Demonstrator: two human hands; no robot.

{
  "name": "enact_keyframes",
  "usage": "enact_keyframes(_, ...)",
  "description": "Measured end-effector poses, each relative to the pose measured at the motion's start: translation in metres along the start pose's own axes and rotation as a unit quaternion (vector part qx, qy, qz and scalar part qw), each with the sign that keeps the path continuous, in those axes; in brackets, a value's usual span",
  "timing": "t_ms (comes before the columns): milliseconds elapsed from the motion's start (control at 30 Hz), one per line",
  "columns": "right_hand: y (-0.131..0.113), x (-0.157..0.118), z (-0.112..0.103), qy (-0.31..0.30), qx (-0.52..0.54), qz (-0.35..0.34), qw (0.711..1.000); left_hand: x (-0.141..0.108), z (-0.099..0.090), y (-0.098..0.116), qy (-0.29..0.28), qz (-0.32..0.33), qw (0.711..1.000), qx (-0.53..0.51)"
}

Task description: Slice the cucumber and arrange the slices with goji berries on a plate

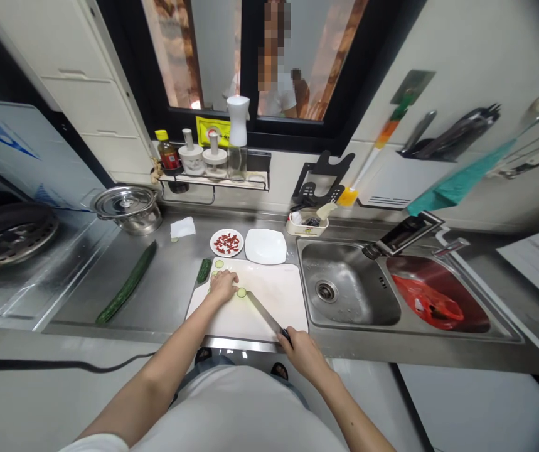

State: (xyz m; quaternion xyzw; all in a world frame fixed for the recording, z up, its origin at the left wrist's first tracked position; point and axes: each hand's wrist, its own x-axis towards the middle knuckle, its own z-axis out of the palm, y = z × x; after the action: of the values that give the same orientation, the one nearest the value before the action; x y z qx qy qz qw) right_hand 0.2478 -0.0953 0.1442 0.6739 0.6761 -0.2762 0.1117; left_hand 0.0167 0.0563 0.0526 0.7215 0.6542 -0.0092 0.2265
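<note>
Using the cutting board (273, 289) on the steel desk (170, 295) as ref. Long cucumber (127, 284) is lying aslant, well left of the board; lidded pot (140, 220) is sitting behind that, also left of the board. Short cucumber piece (204, 271) is lying by the board's far left corner. Pale slices (219, 263) are sitting inside that corner, partly hidden by the left hand (223, 286). Left hand is resting curled over the board's left half, fingertips beside a pale round (241, 292); can't tell if its grip is pinning more cucumber underneath. Behind the board, small plate (213, 242) is carrying red bits (226, 243), white plate (266, 246) is sitting right of it. Knife (266, 316) is slanting across the board, tip just by the round. Right hand (304, 355) is holding the handle in a closed grip at the board's near right. Sink (354, 295) is sitting right of the board. Looks like slicing is in hand; another cut would be calling for a steady piece and fingertips tucked clear of the blade
</note>
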Motion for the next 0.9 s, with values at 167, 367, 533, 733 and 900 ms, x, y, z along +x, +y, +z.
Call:
enact_keyframes(167,-0.004,0.000,-0.002,-0.014,-0.015,0.000,1.000,0.000,0.000,0.001,0.002,0.001,1.000,0.000)
enact_keyframes(367,-0.005,0.002,0.000,-0.014,-0.023,-0.005,1.000,0.000,-0.002,0.003,-0.006,-0.004,1.000,0.001)
enact_keyframes(533,-0.005,0.004,0.002,-0.015,-0.033,-0.012,0.999,0.000,-0.002,0.003,-0.005,-0.004,1.000,-0.001)
enact_keyframes(733,-0.009,0.004,0.002,-0.023,-0.045,-0.003,0.999,-0.001,-0.001,0.002,-0.001,-0.003,1.000,-0.003)
enact_keyframes(900,-0.020,0.000,0.003,-0.028,-0.058,0.013,0.998,-0.001,0.000,0.003,-0.001,-0.008,1.000,-0.003)
